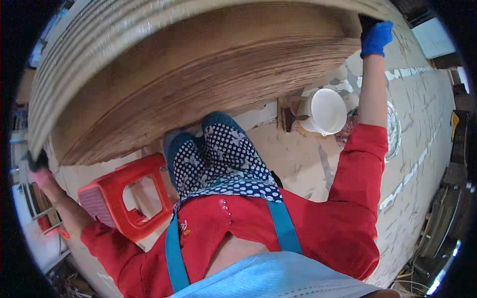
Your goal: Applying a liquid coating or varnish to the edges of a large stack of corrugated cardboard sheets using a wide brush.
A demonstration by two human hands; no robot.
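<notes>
A large, pale, ridged sheet (94,64) curves across the upper left, somewhat blurred, above a stack of thin brown sheets (238,74). My arms are spread wide to its two ends. My left hand (39,169), in a dark glove with a pinkish cuff, grips the sheet's near left end; its fingers are mostly hidden. At the far right corner, my right hand (376,38), in a blue glove with a dark palm, is closed on the edge of the same sheet.
A red plastic stool (124,193) is left of my legs. Right of them stand a white bucket (328,111) and, partly behind my forearm, a round clear-rimmed container (394,130). A brown wooden piece (288,118) touches the stack's base. The floor (417,109) is pale and stained.
</notes>
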